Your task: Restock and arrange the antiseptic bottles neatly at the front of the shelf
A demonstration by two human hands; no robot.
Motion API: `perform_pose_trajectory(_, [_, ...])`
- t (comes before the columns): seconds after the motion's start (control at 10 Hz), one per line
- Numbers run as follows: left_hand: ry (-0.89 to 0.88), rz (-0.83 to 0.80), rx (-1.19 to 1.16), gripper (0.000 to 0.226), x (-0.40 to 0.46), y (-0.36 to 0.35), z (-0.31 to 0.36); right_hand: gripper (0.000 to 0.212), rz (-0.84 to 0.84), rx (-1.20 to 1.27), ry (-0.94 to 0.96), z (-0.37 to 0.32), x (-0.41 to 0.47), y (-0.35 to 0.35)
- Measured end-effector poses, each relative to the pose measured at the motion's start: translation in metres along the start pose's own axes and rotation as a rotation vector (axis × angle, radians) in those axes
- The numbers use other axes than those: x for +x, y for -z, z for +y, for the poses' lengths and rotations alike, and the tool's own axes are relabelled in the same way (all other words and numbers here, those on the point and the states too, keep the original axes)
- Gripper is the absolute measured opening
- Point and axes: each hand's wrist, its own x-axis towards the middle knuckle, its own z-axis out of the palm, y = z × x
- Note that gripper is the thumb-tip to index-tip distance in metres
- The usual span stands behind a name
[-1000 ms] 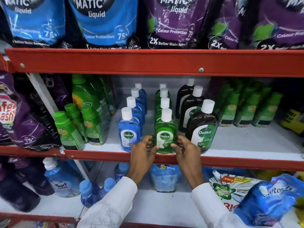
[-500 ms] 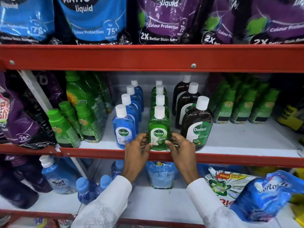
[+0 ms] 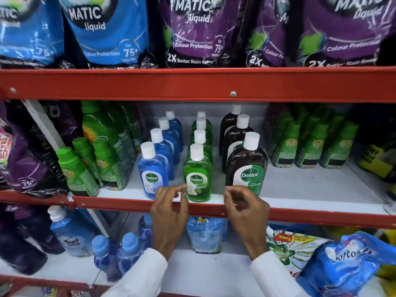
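Both hands empty, fingers loosely curled: left hand (image 3: 169,207), right hand (image 3: 244,205). Risk: knuckles toppling the near green bottle (image 3: 197,179).

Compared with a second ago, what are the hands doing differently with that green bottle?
Both hands have let go of the green bottle. The left hand has slid back from its side, fingers loosely curled; the right hand has moved off toward the brown bottle. The green bottle stays upright at the shelf front, and the three rows are unchanged.
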Motion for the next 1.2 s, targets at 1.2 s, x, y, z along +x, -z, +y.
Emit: perform_pose_trajectory(1.2, [0.122,-0.318,-0.091,0.044,-0.006,-0.069,0.058,0.044,-0.205,-0.074,-0.244,0.042,0.046,0.083])
